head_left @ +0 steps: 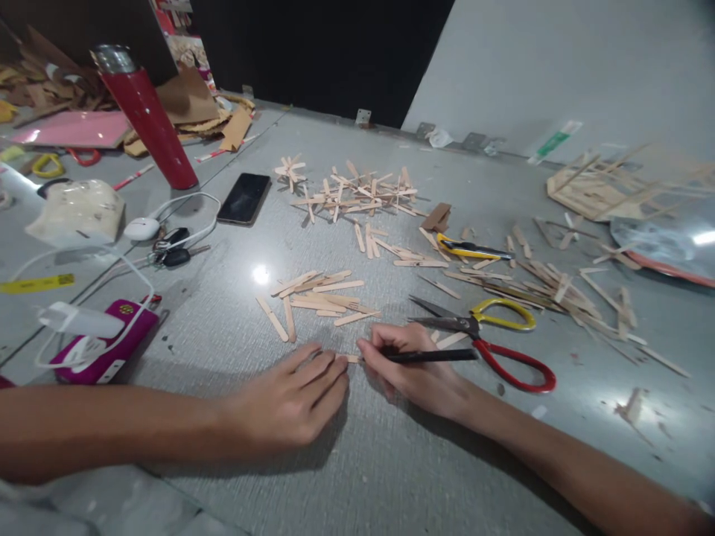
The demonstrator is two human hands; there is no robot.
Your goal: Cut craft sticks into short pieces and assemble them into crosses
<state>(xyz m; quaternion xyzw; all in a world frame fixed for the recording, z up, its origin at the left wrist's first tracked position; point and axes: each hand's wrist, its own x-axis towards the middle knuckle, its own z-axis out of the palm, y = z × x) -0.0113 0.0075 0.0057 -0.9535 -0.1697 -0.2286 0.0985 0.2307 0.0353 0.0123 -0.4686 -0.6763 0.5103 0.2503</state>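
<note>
near centre, the left hand point(304, 394) steadies a wooden stick point(353, 359) on the table point(385, 469), its grip too hidden to tell; the right hand point(416, 372) grasps a black pen point(439, 356). marking seems underway; the next stroke calls for steadiness.

the wooden stick point(353, 359) is pale, narrow and flat, and lies on the table in the space between the 2 hands. only a short piece of it shows; its left part is hidden by the fingertips of the left hand point(296, 398), so its full length cannot be told. the visible piece runs roughly sideways, toward the right hand point(416, 365).

the pen point(439, 356) is black, slim and straight, held in the right hand's fingers. it slants low, close to level in the view, its back end pointing right, above the wrist. its writing tip is hidden by the fingers, near the stick's right end.
</note>
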